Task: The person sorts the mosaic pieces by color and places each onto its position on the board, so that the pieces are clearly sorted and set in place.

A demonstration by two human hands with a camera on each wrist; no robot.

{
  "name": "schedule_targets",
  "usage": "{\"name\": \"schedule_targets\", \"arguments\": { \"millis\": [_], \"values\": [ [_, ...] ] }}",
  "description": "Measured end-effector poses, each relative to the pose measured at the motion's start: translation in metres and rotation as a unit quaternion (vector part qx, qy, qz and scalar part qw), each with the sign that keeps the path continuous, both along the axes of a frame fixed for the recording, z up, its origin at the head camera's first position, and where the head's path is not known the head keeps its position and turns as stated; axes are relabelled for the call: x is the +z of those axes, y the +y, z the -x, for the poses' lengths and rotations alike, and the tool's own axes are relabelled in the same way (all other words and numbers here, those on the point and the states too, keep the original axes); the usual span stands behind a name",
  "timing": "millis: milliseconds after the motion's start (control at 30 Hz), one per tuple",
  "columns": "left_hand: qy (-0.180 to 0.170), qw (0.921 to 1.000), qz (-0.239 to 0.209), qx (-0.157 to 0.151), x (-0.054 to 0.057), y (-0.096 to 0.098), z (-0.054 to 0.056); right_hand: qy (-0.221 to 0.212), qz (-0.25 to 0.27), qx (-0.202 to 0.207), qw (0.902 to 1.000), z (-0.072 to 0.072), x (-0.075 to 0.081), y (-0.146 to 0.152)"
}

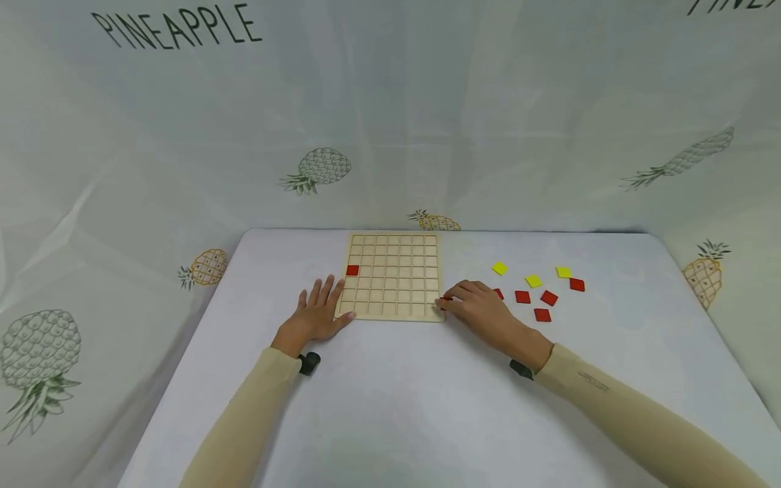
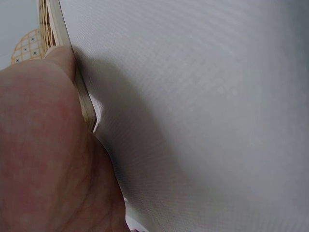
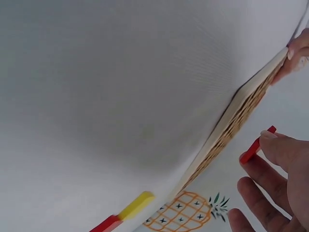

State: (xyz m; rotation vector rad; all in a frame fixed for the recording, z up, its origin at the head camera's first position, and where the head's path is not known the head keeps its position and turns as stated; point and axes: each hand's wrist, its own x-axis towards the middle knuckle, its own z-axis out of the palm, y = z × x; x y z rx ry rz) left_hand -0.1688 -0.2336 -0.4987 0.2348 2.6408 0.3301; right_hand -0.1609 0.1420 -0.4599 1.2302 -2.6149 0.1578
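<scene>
A light wooden board (image 1: 393, 285) with a grid of square cells lies at the far side of the table. In its left column sits one red square tile (image 1: 352, 270). My left hand (image 1: 314, 317) lies with fingers spread along the board's left side, its thumb (image 2: 63, 59) touching the near left corner. Just over the board's near right edge, my right hand (image 1: 485, 315) pinches another red tile (image 3: 251, 150) between thumb and fingertips. In the right wrist view that tile is seen edge-on, above the board, the other fingers loosely bent.
Right of the board, several loose red tiles (image 1: 522, 297) and three yellow tiles (image 1: 533, 280) are scattered on the white table (image 1: 390, 393). One red tile is partly hidden behind my right hand. A pineapple-printed curtain (image 1: 390, 102) hangs behind the table.
</scene>
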Motion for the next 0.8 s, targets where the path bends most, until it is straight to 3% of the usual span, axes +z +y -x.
{"name": "schedule_targets", "arguments": {
  "millis": [400,800],
  "values": [
    [-0.002,1.0000,0.008,0.000,0.005,0.003,-0.001,-0.020,0.050,-0.004,0.9985,0.024,0.003,-0.041],
    [-0.006,1.0000,0.006,0.003,0.002,0.001,0.000,-0.017,0.070,-0.007,0.9974,0.044,0.009,-0.080]
  ]
}}
